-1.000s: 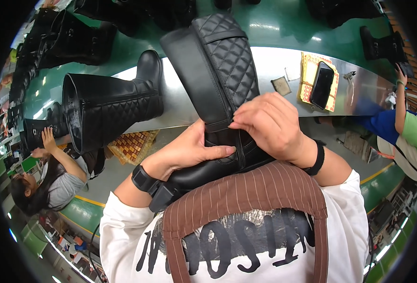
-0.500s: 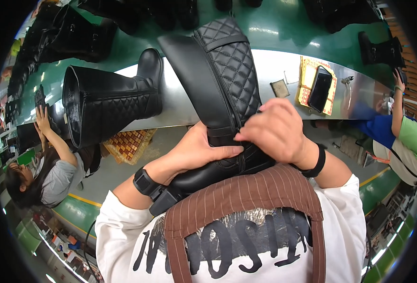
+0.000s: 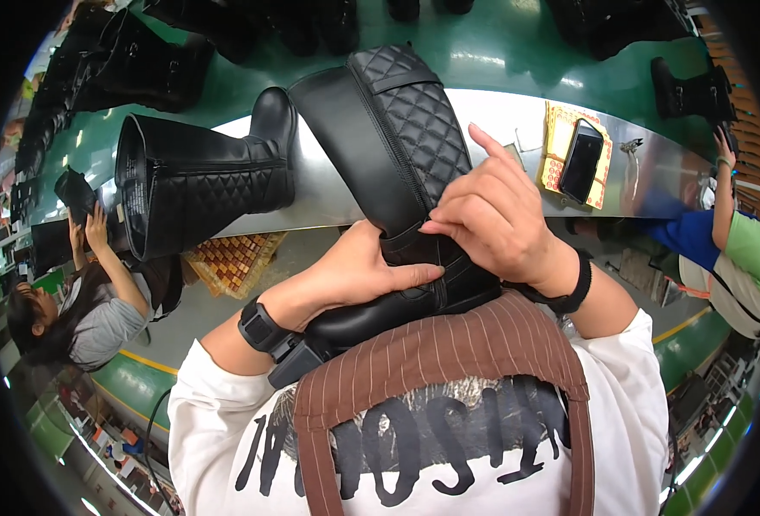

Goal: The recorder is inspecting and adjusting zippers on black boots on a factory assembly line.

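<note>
A tall black boot [image 3: 346,129] with a quilted panel [image 3: 414,120] stands tilted in front of me, its foot partly hidden by my brown apron. My left hand [image 3: 354,268] is closed around its ankle, with the thumb across the front. At the lower part of the side zip [image 3: 389,138], my right hand [image 3: 496,219] pinches thumb against fingertips while the index finger points up. The zip pull is hidden by those fingers. A second black boot [image 3: 199,181] lies on its side at my left, its wide top facing left.
A metal-topped bench [image 3: 500,112] crosses ahead. On its right are a dark phone [image 3: 581,163] on yellow printed sheets [image 3: 554,142] and a small metal piece [image 3: 633,148]. More black boots [image 3: 144,64] stand on the green surface beyond. People work at left [image 3: 109,301] and right [image 3: 715,232].
The boot's shaft has sunk a little, and its two sides meet more closely above the ankle. My right index finger has lifted away from the others. My left grip is the same.
</note>
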### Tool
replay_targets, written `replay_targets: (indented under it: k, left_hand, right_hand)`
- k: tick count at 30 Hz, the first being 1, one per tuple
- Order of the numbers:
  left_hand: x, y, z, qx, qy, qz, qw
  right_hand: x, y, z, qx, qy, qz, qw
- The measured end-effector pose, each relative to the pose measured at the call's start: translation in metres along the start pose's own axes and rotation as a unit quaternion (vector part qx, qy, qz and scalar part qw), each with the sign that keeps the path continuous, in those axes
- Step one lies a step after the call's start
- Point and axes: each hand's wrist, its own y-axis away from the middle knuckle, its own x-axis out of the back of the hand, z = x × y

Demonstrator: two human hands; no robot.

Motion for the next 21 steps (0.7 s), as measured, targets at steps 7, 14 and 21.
replay_targets:
  k: [7,14,21]
  left_hand:
    - [0.003,-0.001,-0.005,0.04,0.044,-0.009,0.998]
    - [0.008,0.0,0.0,0.056,0.135,-0.032,0.989]
    - [0.008,-0.006,-0.02,0.066,0.23,-0.015,0.971]
  right_hand:
    - [-0.006,-0.002,0.004,-0.032,0.002,0.001,0.999]
    - [-0.001,0.002,0.007,0.028,-0.019,0.018,0.999]
    - [0.0,0.022,-0.002,0.059,-0.021,0.015,0.998]
